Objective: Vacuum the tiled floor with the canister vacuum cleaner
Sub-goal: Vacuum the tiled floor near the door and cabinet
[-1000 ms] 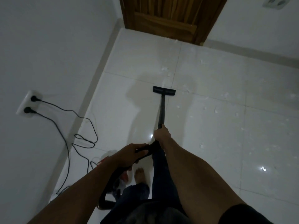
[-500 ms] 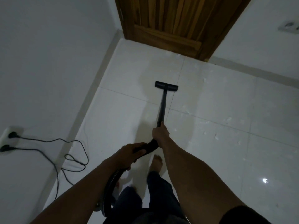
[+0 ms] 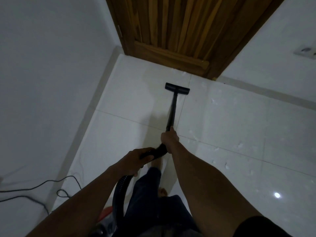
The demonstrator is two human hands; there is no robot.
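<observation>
The black floor nozzle (image 3: 177,89) lies flat on the white tiled floor (image 3: 123,130), a short way in front of the wooden door. Its black wand (image 3: 172,113) runs back to my right hand (image 3: 169,140), which grips the wand's near end. My left hand (image 3: 136,161) grips the ribbed black hose (image 3: 120,194) just behind, at the curved handle. The hose drops down along my left leg toward the canister, of which only a red edge (image 3: 104,213) shows at the bottom. Small white scraps (image 3: 226,165) lie scattered on the tiles to the right.
A brown wooden door (image 3: 179,31) closes off the far corner. White walls stand on the left and the far right, with a socket (image 3: 306,52) on the right wall. Black cables (image 3: 42,183) trail over the floor by the left wall. My bare feet stand below the hands.
I have stepped toward the door, and the nozzle has slid forward, closer to the threshold. The wall plugs on the left have dropped out of view. Both hands keep their grip.
</observation>
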